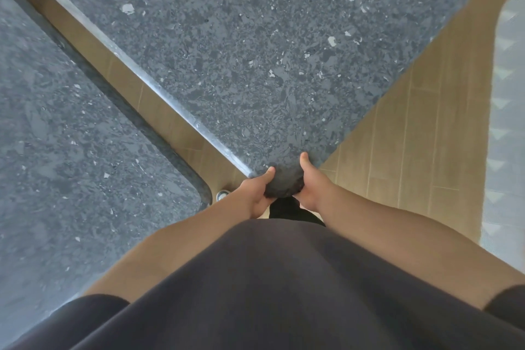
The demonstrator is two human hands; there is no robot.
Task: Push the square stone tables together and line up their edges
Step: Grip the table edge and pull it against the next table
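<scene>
We have both hands on the near rounded corner of the centre bench (255, 45), low centre of the view. Our left hand (257, 193) clamps the corner from the 9 o'clock side, thumb on the top face, fingers wrapped under the rim. Our right hand (311, 182) clamps it from the 3 o'clock side, thumb lying along the top edge, fingers hidden below. That bench runs from our hands up toward 12 o'clock, seen corner-on like a diamond.

The second bench (65, 133) sits at 9 o'clock, its long edge roughly parallel to the centre bench's left edge. The two are apart: a strip of floor (403, 133) shows between them, narrower near our hands and wider toward 11 o'clock. Its near corner lies just left of our left hand, not touching it.

Floor is tan wood-look planks with pale seams. At 3 o'clock a pale patterned rug (508, 99) with small triangles covers the floor edge. A small light shoe tip (222, 194) shows at the second bench's corner.

Both tops are dark grey speckled stone, polished, with lighter flecks, rounded corners and a bevelled edge catching light. A dark shirt (284, 293) fills the bottom.
</scene>
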